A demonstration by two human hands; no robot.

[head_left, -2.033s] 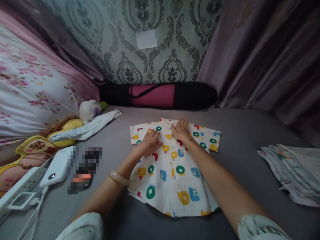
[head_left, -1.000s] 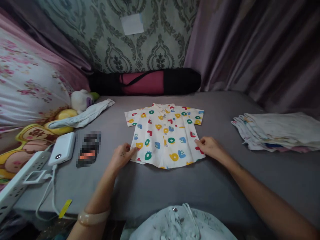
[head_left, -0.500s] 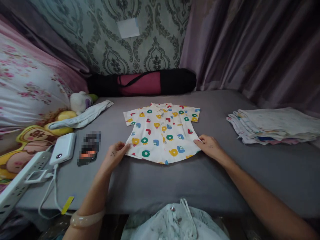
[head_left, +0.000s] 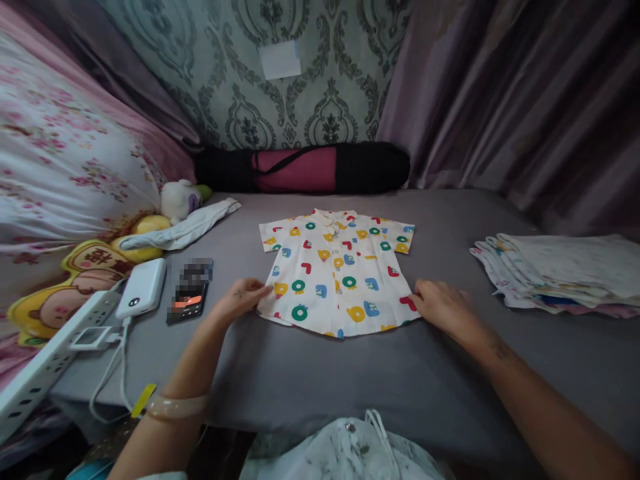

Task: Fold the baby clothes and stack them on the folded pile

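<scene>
A small white short-sleeved shirt [head_left: 330, 273] with colourful letter-like prints lies spread flat, its collar away from me and its hem towards me. My left hand [head_left: 244, 297] pinches the shirt's left side edge near the hem. On the opposite side, my right hand [head_left: 443, 307] is closed on the edge by the lower right corner, slightly blurred. The fingertips of both hands partly cover the cloth they hold. Beneath the shirt is a grey sheet [head_left: 320, 380].
At right lies a stack of folded clothes [head_left: 570, 267]. On the left are a phone [head_left: 189, 297], a white power bank [head_left: 143, 287], a power strip [head_left: 60, 360] with cables, plush toys [head_left: 180, 200] and a pale garment [head_left: 185, 227]. A black and red long bag [head_left: 300, 168] lies against the wall.
The whole view has shifted, so things appear further right and slightly lower. My right hand has turned a little at the shirt's edge. The shirt stays flat, held on both sides.
</scene>
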